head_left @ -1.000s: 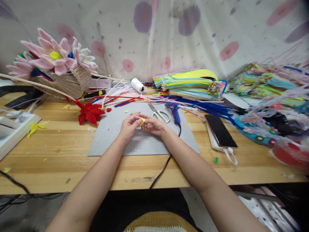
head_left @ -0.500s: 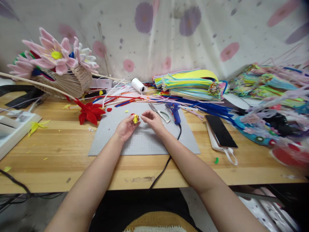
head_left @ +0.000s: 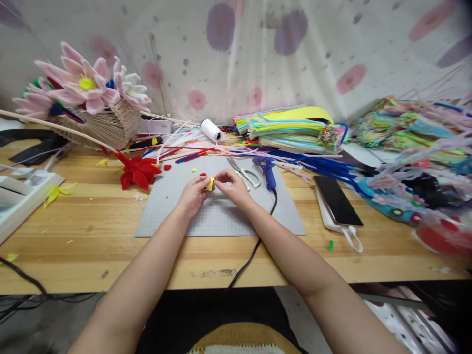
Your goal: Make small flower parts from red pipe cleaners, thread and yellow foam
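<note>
A small yellow piece (head_left: 210, 184) is pinched between my two hands above the grey cutting mat (head_left: 221, 221). My left hand (head_left: 194, 194) grips it from the left with thumb and fingers. From the right, the fingertips of my right hand (head_left: 233, 187) close on its other side. Just behind my left fingers lies a small red piece (head_left: 202, 174). Scissors (head_left: 243, 172) with pale handles and a blue glue gun (head_left: 268, 172) rest on the mat beyond my right hand.
A red fuzzy flower (head_left: 138, 172) lies left of the mat. Colourful pipe-cleaner bundles (head_left: 287, 129) and a white spool (head_left: 211, 130) stand behind. A phone (head_left: 337, 200) is at the right, and the glue gun's black cable (head_left: 245, 265) crosses the front edge.
My right fingertips have come in to the yellow piece, where before there was a gap. My left fingers have closed further round it and turned it slightly.
</note>
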`<state>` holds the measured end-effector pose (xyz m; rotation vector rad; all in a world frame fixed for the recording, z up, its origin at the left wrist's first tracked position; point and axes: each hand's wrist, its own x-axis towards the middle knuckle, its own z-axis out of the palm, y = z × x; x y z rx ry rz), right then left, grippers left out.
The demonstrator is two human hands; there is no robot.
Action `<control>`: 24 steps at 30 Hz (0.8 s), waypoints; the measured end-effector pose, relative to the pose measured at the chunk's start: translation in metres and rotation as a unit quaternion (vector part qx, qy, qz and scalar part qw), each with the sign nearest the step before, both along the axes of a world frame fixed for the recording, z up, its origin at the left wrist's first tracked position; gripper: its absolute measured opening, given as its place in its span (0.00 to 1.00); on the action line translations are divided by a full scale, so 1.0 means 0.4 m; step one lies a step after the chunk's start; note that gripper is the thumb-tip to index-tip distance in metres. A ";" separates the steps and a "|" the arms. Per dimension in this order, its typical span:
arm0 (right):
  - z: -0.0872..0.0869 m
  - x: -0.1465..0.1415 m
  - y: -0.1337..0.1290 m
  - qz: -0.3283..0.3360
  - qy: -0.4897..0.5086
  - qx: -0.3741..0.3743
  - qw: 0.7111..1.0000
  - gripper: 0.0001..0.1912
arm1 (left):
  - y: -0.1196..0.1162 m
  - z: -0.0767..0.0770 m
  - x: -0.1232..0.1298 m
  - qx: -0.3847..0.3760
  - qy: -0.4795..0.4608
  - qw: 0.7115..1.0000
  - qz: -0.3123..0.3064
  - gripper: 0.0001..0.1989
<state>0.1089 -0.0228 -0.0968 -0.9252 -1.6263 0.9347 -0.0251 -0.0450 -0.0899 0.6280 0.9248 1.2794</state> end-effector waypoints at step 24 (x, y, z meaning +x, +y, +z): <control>0.009 -0.010 0.010 0.011 0.079 -0.154 0.985 0.06 | 0.001 -0.012 0.012 0.005 0.066 0.997 0.035 0.14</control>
